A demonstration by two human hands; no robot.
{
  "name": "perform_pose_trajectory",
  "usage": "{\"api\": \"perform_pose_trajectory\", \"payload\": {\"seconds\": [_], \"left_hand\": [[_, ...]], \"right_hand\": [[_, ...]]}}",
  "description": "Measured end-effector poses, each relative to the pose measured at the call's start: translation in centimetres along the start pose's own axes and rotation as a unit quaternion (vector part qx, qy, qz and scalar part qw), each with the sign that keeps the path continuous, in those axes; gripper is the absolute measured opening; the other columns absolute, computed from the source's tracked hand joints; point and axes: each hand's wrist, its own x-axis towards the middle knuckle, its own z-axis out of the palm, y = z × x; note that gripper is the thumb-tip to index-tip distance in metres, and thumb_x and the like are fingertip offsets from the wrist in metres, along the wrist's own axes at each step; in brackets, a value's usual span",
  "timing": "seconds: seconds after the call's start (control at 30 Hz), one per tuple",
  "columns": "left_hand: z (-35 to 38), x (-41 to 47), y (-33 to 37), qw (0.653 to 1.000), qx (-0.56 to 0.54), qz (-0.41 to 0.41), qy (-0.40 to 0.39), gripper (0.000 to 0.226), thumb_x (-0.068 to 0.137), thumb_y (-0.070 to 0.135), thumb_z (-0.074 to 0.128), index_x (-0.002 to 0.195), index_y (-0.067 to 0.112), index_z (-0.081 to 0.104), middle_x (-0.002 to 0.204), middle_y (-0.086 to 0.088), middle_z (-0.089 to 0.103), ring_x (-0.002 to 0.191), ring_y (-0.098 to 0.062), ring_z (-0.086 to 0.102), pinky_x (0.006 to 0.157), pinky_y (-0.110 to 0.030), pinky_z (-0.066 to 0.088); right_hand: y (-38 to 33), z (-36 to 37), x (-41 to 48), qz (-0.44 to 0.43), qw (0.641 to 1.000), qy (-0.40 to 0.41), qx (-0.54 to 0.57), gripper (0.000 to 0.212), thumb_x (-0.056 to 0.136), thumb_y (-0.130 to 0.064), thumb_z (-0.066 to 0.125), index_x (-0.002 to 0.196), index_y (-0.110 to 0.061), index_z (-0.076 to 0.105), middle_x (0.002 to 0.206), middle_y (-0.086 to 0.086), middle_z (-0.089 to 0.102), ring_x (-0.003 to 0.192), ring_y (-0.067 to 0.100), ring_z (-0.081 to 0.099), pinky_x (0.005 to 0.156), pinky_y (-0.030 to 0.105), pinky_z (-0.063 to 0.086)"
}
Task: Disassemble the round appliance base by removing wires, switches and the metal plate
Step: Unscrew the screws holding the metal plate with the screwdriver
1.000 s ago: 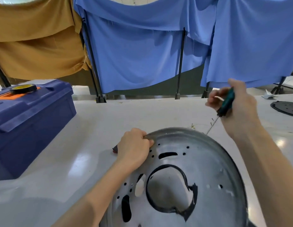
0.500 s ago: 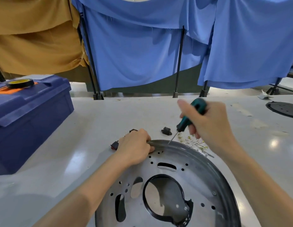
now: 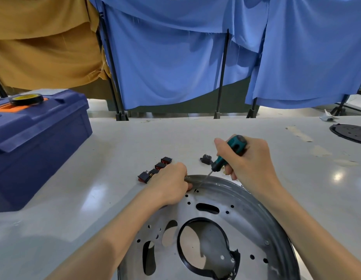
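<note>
One round metal base [image 3: 246,209] is lying on the white table [image 3: 135,138] right in front of me. My left hand [image 3: 169,184] is gripping its far rim, fingers curled over the edge, while my right hand [image 3: 250,160] is clutching a green-handled screwdriver [image 3: 230,152] with its tip down at the rim just beside my left fingers. A row of black-and-red switches [image 3: 160,165] is sitting just beyond my left hand, a small black socket [image 3: 205,159] is lying near them, and a blue toolbox [image 3: 38,142] is standing well to the left.
</note>
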Motion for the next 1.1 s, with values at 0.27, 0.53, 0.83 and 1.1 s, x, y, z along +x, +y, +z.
{"api": "perform_pose_trajectory", "payload": {"seconds": [0.27,0.53,0.83,1.1], "left_hand": [[-0.1,-0.2,0.0,1.000,0.001,0.000,0.006,0.036,0.090,0.022,0.057,0.062,0.012,0.037,0.063,-0.004,0.042,0.074,-0.035,0.053,0.064,-0.034,0.038],[-0.2,-0.2,-0.1,1.000,-0.006,-0.006,0.019,0.034,0.091,0.024,0.057,0.064,0.012,0.041,0.064,-0.004,0.046,0.070,-0.029,0.051,0.059,-0.032,0.036],[-0.1,-0.5,-0.1,0.999,0.006,-0.008,0.049,0.038,0.091,0.019,0.057,0.060,0.012,0.036,0.062,-0.002,0.040,0.070,-0.033,0.049,0.056,-0.031,0.031],[0.4,-0.6,0.1,0.999,0.009,-0.016,0.048,0.034,0.090,0.022,0.058,0.063,0.013,0.039,0.067,-0.002,0.042,0.072,-0.030,0.050,0.056,-0.032,0.031]], "right_hand": [[-0.4,0.2,-0.5,-0.025,0.999,-0.007,-0.024,0.039,0.089,-0.024,0.064,0.064,0.004,0.056,0.041,-0.009,0.056,0.037,0.006,0.045,0.040,0.017,0.039],[-1.4,-1.2,-0.1,0.008,0.986,-0.153,-0.067,0.024,0.082,-0.031,0.068,0.068,-0.012,0.070,0.055,0.005,0.067,0.047,0.017,0.066,0.050,0.025,0.057],[-2.1,-0.3,0.0,0.023,0.984,-0.151,-0.097,0.031,0.083,-0.017,0.067,0.065,0.007,0.063,0.051,0.018,0.064,0.043,0.022,0.065,0.051,0.041,0.060],[-1.8,1.5,0.5,0.046,0.983,-0.131,-0.118,0.036,0.082,-0.016,0.065,0.063,0.013,0.054,0.047,0.017,0.060,0.038,0.031,0.061,0.041,0.042,0.052]]}}
